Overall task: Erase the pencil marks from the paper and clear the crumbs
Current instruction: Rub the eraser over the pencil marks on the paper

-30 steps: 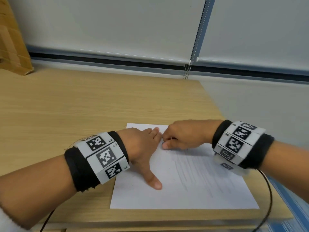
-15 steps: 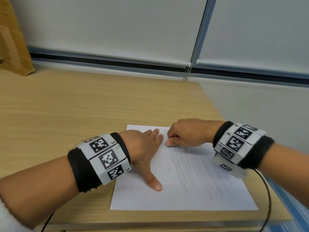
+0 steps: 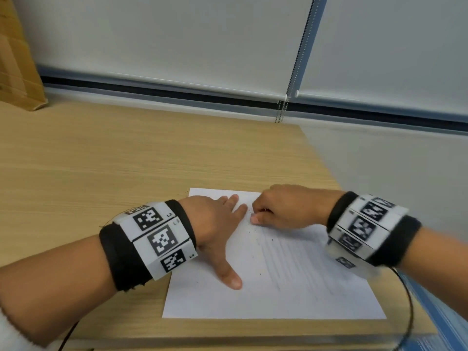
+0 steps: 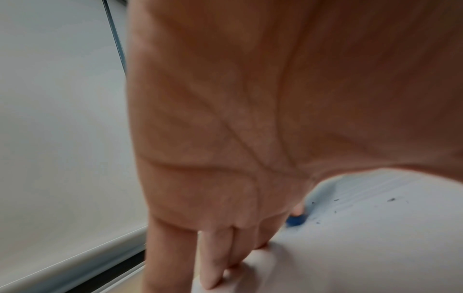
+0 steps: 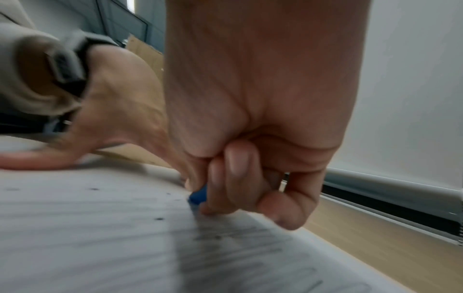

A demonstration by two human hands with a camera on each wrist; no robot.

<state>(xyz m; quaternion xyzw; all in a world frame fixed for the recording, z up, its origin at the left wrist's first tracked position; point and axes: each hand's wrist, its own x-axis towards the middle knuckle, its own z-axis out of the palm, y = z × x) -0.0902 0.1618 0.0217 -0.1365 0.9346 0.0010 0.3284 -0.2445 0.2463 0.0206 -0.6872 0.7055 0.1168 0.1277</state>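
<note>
A white sheet of paper [image 3: 298, 295] with faint pencil lines lies near the wooden table's front right corner. My left hand [image 3: 217, 224] lies flat on the sheet's left part, fingers straight, thumb spread toward me. My right hand [image 3: 278, 209] is curled near the sheet's top edge and pinches a small blue eraser [image 5: 199, 195], whose tip touches the paper. The eraser [image 4: 296, 220] also shows past my left fingers [image 4: 210, 263]. Dark crumbs [image 3: 253, 233] are scattered on the paper below the right hand.
The wooden table [image 3: 126, 160] stretches left and back. A cardboard box [image 3: 15, 59] stands at the far left. A white blind with a bead chain [image 3: 291, 79] hangs behind. The table's right edge runs close to the paper.
My right hand has rubbed back and forth by a small amount near the sheet's top edge. The left hand has stayed flat on the paper.
</note>
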